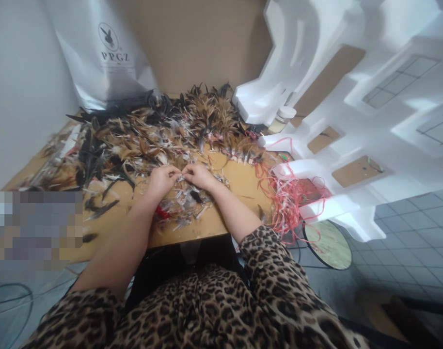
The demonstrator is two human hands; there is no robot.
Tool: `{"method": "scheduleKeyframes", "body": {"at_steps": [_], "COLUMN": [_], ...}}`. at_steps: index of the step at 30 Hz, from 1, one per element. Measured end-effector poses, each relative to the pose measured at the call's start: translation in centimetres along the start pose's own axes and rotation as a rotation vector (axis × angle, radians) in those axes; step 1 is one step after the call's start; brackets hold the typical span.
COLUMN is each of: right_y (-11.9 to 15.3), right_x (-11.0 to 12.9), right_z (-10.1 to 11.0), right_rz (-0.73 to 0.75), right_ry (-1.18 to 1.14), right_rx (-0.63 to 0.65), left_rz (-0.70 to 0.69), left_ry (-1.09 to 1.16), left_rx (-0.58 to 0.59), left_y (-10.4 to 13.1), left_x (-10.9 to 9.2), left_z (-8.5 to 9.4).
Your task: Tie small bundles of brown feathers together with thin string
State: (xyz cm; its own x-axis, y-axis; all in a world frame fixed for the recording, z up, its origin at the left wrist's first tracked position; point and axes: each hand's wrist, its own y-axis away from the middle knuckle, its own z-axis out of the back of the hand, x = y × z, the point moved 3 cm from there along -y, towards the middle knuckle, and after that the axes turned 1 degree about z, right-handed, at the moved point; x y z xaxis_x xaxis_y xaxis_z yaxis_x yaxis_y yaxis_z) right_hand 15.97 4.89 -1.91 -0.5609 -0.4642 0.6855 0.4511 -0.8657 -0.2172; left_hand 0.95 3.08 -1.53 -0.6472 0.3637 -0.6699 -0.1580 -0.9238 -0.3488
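Observation:
My left hand (163, 180) and my right hand (198, 175) meet above the wooden table, fingertips almost touching. Both are closed in a pinch around a tiny whitish piece, too small and blurred to name; it may be part of a feather. Beneath and in front of them lies a loose scatter of small feathers (187, 206) with pale quills. A red bit (162, 212) shows by my left wrist. Just beyond my fingers spreads a large heap of brown and black feathers (134, 140).
A silver-white bag (108, 72) stands behind the heap. At right, tangled pink-red ribbon (283, 203) hangs over the table edge (192, 236). White foam packing (399, 160) rises beside it, near a white-lidded jar (285, 116). A round stool (328, 245) stands below.

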Motion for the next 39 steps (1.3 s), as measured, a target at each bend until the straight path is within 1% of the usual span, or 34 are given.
{"method": "scheduleKeyframes", "body": {"at_steps": [2,7,12,14,19,23,28,30,31,32,34,35,37,39], "right_y": [0.0,0.2,0.2,0.3,0.4,0.6,0.7,0.7,0.7,0.7,0.7,0.7,0.6,0.6], "right_x": [0.0,0.4,0.4,0.4,0.3,0.4,0.5,0.4,0.4,0.4,0.4,0.4,0.5,0.8], "right_z": [0.0,0.2,0.2,0.4,1.4,1.9,2.0,2.0,2.1,2.1,2.2,2.3,2.3,2.2], "right_rz": [-0.014,0.028,0.010,-0.009,-0.079,-0.084,-0.114,-0.124,-0.120,-0.109,-0.077,-0.060,-0.024,0.011], "right_ry": [0.001,0.012,0.038,0.073,0.150,0.142,0.132,0.127,0.121,0.112,0.086,0.074,0.058,0.049], "right_rx": [-0.007,-0.021,-0.035,-0.044,-0.127,-0.135,-0.139,-0.141,-0.145,-0.149,-0.166,-0.178,-0.207,-0.228], "left_rz": [-0.002,0.043,0.072,0.069,0.049,0.029,0.061,0.103,0.153,0.220,0.427,0.514,0.587,0.623], "left_ry": [-0.005,-0.027,-0.082,-0.100,-0.130,-0.109,-0.064,0.003,0.066,0.151,0.410,0.555,0.771,0.892], "left_rx": [-0.003,0.013,0.033,0.030,0.027,0.046,0.058,0.056,0.045,0.034,0.030,0.067,0.096,0.125], "left_y": [0.0,-0.1,0.0,-0.1,-0.2,-0.2,-0.1,-0.1,-0.1,-0.1,0.0,0.1,0.2,0.4], "left_x": [0.1,0.5,0.7,0.8,1.1,1.2,1.1,1.0,1.0,1.0,1.0,0.9,0.5,0.0], "left_z": [0.1,0.0,-0.1,0.0,0.3,0.5,0.6,0.5,0.5,0.4,0.1,-0.2,-0.5,-0.7]}}
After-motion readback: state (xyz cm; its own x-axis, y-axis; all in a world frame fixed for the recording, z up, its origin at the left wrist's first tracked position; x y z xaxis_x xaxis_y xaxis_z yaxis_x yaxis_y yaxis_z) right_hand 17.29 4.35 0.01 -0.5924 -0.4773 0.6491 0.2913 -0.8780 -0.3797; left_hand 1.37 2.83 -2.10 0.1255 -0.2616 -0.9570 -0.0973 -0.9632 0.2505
